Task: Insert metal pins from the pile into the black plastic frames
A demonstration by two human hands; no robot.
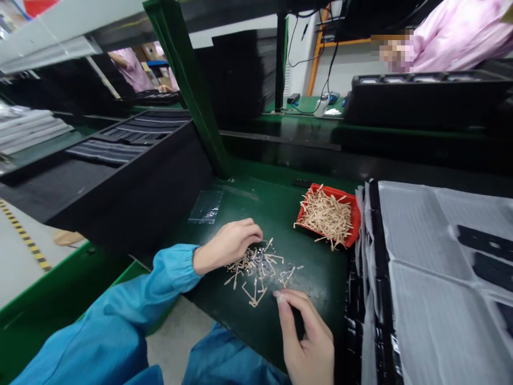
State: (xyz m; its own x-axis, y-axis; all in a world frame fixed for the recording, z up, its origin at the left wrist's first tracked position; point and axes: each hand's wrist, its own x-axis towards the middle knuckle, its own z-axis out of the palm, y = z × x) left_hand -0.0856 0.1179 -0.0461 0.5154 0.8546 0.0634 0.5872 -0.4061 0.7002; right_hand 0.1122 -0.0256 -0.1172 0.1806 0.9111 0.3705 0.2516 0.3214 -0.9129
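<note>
Fingertip work suits the loose tan strips (251,297) with silvery bits among them, as they look light and prone to tangling. The right hand (305,338) lies nearest, at the bottom of the frame, loosely curled with nothing visible in it. The left hand (227,245), fingers half closed, rests on the pile's upper edge; whether it pinches anything is hidden. Beyond, on the green surface (316,315), a red tray (335,193) heaped with similar strips sits right of centre, with a clear plastic bag (205,206) to its left.
</note>
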